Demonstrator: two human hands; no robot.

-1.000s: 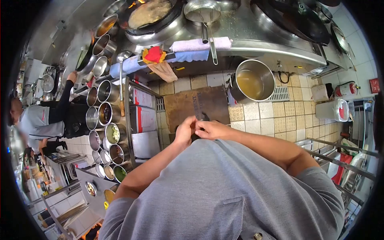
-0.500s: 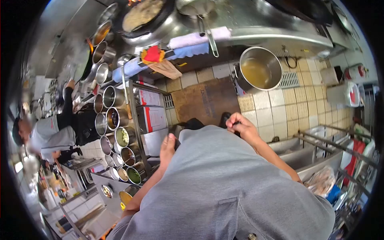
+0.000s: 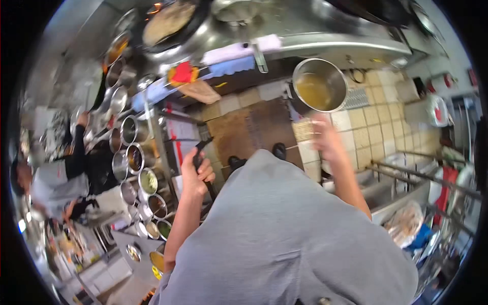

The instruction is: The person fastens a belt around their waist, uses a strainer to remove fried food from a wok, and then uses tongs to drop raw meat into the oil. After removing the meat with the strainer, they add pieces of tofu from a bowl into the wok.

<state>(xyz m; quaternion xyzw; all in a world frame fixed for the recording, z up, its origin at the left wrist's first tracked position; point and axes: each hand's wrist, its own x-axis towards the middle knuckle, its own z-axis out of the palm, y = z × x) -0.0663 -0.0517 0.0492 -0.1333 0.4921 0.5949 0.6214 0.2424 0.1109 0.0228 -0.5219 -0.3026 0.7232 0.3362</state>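
Brown matting (image 3: 254, 127) covers tiled floor (image 3: 360, 133) beyond the fingers; left hand (image 3: 196, 174) clamps a black object (image 3: 202, 146), blurred right hand (image 3: 328, 140), nearer a steel pot (image 3: 320, 85), is unreadable

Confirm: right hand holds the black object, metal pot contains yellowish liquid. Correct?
Wrong hand. The head view shows the left hand holding the black object. The metal pot does contain yellowish liquid.

Left hand (image 3: 197, 170) curled, right hand (image 3: 328, 136) blurred and well apart, both bare forearms (image 3: 187, 216) extended forward
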